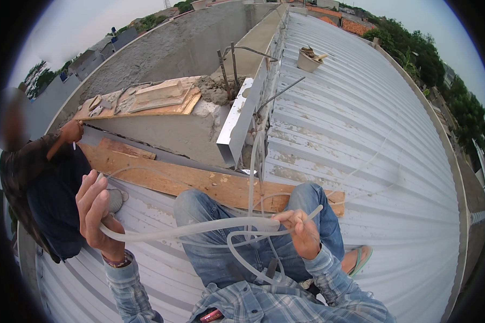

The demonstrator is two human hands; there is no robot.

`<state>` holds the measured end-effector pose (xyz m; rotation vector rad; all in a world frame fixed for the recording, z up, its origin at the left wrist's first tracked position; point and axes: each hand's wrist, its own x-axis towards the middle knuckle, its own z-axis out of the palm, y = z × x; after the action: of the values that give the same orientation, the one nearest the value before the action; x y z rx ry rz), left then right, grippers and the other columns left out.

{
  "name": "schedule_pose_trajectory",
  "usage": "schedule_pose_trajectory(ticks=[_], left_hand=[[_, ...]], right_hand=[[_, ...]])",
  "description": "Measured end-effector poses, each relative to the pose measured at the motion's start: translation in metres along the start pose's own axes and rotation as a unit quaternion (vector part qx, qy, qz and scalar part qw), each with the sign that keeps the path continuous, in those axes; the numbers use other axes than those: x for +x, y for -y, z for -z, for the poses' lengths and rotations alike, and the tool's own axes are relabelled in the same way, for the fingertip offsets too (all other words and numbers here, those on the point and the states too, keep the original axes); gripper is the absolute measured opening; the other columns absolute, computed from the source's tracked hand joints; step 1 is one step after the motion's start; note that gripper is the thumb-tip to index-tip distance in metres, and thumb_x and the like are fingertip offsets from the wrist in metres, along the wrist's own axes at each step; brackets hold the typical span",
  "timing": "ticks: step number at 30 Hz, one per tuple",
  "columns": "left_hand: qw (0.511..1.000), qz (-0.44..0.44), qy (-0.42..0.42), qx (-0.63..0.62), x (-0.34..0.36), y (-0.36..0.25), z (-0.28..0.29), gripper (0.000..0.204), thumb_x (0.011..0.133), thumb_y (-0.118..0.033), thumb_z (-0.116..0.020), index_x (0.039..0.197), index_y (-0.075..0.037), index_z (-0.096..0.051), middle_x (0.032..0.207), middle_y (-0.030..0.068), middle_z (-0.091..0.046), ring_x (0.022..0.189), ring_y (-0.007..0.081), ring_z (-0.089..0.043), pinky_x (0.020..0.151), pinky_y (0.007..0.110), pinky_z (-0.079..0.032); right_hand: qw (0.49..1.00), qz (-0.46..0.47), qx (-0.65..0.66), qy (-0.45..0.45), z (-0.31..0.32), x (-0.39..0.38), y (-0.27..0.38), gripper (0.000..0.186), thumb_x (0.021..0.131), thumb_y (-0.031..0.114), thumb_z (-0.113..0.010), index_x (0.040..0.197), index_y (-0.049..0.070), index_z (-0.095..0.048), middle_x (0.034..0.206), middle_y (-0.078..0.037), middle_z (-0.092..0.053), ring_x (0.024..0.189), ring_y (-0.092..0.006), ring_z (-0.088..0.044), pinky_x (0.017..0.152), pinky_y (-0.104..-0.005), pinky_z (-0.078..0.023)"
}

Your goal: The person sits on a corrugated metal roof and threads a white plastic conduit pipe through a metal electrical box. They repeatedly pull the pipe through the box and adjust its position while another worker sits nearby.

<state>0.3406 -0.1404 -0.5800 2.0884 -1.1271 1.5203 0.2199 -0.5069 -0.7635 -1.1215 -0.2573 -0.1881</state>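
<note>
A translucent plastic hose (199, 227) stretches between my two hands above my lap. My left hand (99, 215) is raised at the left with its fingers loosely curved, and the hose bends round inside it. In front of my right thigh, my right hand (302, 231) pinches the hose with thumb and fingers, close to a free end that points up and right. More of the hose loops down over my jeans, and a stretch of it runs up toward the wall. Thin lengths also trail over the roof at the right.
I sit on a corrugated metal roof (350, 134). Ahead are a wooden plank (199, 180), a metal channel (236, 126) and upright steel bars (234, 64) by a concrete wall. A bucket (309, 60) stands farther off. A co-worker (43, 177) is at the left.
</note>
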Motion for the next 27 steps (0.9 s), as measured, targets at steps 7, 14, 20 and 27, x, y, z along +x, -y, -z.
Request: schedule_pose_trajectory(ticks=[7,14,20,27], left_hand=[[0.984,-0.095,0.15,-0.023,0.032,-0.031,0.0,0.021,0.08,-0.008,-0.076,0.099,-0.014,-0.074,0.137,0.0052,-0.066,0.14,0.0416,-0.05,0.124,0.057,-0.031],[0.93,-0.197,0.165,-0.264,0.011,-0.123,-0.083,0.008,0.082,-0.005,-0.07,0.086,-0.01,-0.075,0.15,0.0025,-0.056,0.149,0.0283,-0.041,0.127,0.048,-0.029],[0.94,-0.106,0.116,-0.304,0.014,-0.106,-0.106,0.013,0.085,-0.003,-0.066,0.092,-0.005,-0.076,0.151,0.0097,-0.054,0.145,0.0319,-0.046,0.123,0.047,-0.035],[0.895,-0.114,0.081,-0.423,0.0,-0.138,-0.134,0.042,0.094,-0.006,-0.057,0.134,0.005,-0.062,0.153,0.0101,-0.053,0.146,0.0268,-0.046,0.117,0.039,-0.043]], right_hand=[[0.998,0.038,-0.022,-0.05,0.032,0.046,0.057,0.048,0.112,0.041,-0.035,0.083,0.006,-0.05,0.101,-0.024,-0.067,0.077,-0.0236,-0.068,0.067,-0.036,-0.062],[0.957,0.089,-0.274,-0.014,-0.036,0.056,0.053,0.053,0.112,0.038,-0.042,0.123,-0.009,-0.062,0.098,-0.018,-0.066,0.074,-0.0197,-0.067,0.056,-0.0288,-0.057],[0.972,0.009,-0.093,-0.217,0.036,0.017,0.099,0.045,0.113,0.036,-0.042,0.13,-0.001,-0.06,0.072,0.002,-0.05,0.046,-0.0061,-0.038,0.041,-0.0225,-0.041],[0.992,0.052,0.075,-0.093,0.012,-0.002,0.117,0.055,0.113,0.031,-0.032,0.148,-0.01,-0.041,0.143,-0.031,-0.052,0.127,-0.0365,-0.06,0.086,-0.0371,-0.063]])
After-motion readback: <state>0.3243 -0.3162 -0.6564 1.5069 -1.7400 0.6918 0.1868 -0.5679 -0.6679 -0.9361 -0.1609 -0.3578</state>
